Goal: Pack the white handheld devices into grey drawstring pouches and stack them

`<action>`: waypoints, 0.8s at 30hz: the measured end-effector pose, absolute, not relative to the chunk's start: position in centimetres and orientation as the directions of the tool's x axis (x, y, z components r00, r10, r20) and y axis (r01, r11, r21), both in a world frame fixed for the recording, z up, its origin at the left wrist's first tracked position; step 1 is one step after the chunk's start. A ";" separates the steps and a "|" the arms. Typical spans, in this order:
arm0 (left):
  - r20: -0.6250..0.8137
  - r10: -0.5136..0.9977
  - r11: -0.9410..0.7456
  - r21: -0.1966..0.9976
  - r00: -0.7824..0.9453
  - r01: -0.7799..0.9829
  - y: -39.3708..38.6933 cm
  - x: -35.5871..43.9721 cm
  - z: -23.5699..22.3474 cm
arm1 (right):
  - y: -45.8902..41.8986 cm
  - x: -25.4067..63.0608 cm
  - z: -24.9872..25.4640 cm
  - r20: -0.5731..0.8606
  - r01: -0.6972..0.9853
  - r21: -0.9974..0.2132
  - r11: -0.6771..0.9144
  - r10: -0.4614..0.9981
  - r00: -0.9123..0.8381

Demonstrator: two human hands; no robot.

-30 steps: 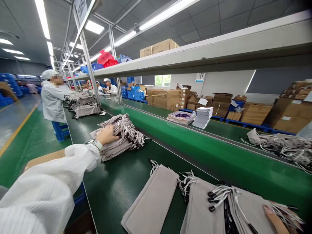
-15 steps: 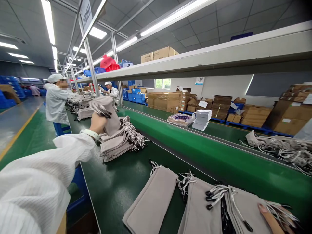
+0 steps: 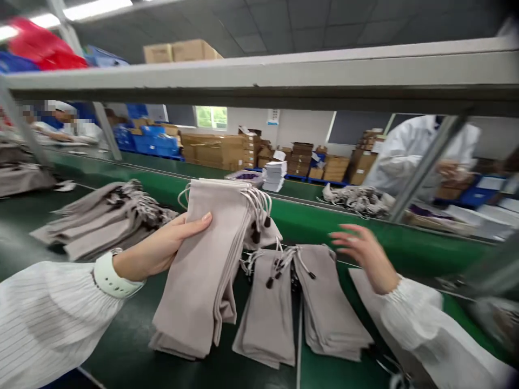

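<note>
My left hand (image 3: 162, 246) is closed on a stack of taupe drawstring pouches (image 3: 206, 259), held upright above the dark green belt (image 3: 121, 351), cords hanging at the top right. My right hand (image 3: 360, 251) hovers with fingers spread over the flat stacks of pouches (image 3: 324, 308) lying on the belt, holding nothing; it is a little blurred. Another flat stack of pouches (image 3: 267, 319) lies between the held stack and the right one.
A larger heap of the same pouches (image 3: 101, 216) lies at the left on the belt. A bright green raised belt (image 3: 316, 221) runs behind, under a grey shelf (image 3: 284, 75) with cardboard boxes (image 3: 178, 51). People in white coats (image 3: 409, 151) work at the right and far left.
The view swung right. My left hand brought a stack of pouches from the far heap to the front. My right hand lifted off the near pouches and now hovers over them.
</note>
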State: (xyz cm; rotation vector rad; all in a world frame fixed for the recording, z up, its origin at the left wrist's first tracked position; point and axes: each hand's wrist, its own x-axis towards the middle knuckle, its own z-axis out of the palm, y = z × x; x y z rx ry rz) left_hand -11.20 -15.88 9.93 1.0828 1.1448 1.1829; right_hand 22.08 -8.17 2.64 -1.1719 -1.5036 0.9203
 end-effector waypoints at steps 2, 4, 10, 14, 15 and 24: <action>-0.193 0.958 0.242 0.942 0.213 -0.232 -15.5 -8.9 9.0 | -10.8 19.3 3.9 -0.098 0.075 -0.995 -0.067 0.812 -0.576; -0.229 0.902 0.346 0.890 0.366 -0.297 -15.3 -7.0 7.7 | -12.8 16.8 4.1 -0.151 0.023 -0.979 -0.203 0.639 -0.754; -0.408 0.831 0.543 0.739 0.378 -0.399 -15.1 -6.0 3.5 | -13.2 14.7 3.6 -0.045 -0.223 -0.937 -0.269 0.725 -0.688; -0.425 0.838 0.537 0.757 0.343 -0.372 -15.5 -7.4 3.1 | -12.1 14.9 3.2 -0.142 -0.138 -0.959 -0.247 0.842 -0.521; -0.427 0.836 0.537 0.768 0.346 -0.350 -15.7 -7.5 3.3 | -11.9 14.8 3.0 -0.153 -0.112 -0.965 -0.238 0.854 -0.497; -0.424 0.834 0.422 0.902 0.354 0.087 -18.2 -5.0 3.2 | -12.7 13.0 0.7 -0.146 -0.106 -0.956 -0.273 0.759 -0.635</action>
